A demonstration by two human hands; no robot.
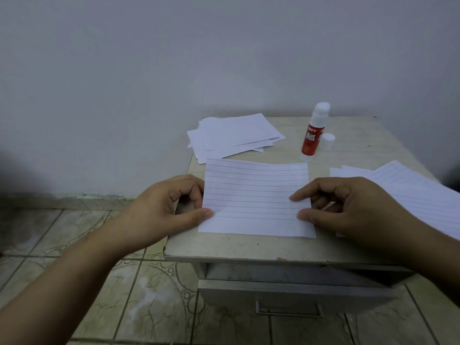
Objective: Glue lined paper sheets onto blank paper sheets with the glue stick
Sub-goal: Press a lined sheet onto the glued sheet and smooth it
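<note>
A lined paper sheet (pixel 256 197) lies at the front middle of the small table (pixel 249 246). My left hand (pixel 164 207) pinches its left edge, thumb on top and fingers curled under. My right hand (pixel 348 207) pinches its right edge in the same way. A red and white glue stick (pixel 312 135) stands uncapped behind the sheet, its white cap (pixel 327 141) beside it on the right. A loose pile of blank sheets (pixel 234 135) lies at the back left of the table. More lined sheets (pixel 423 195) lie at the right, partly under my right hand.
The table stands against a plain wall, with a drawer (pixel 293 295) slightly open below its front edge. Patterned floor tiles (pixel 99 282) spread to the left and in front.
</note>
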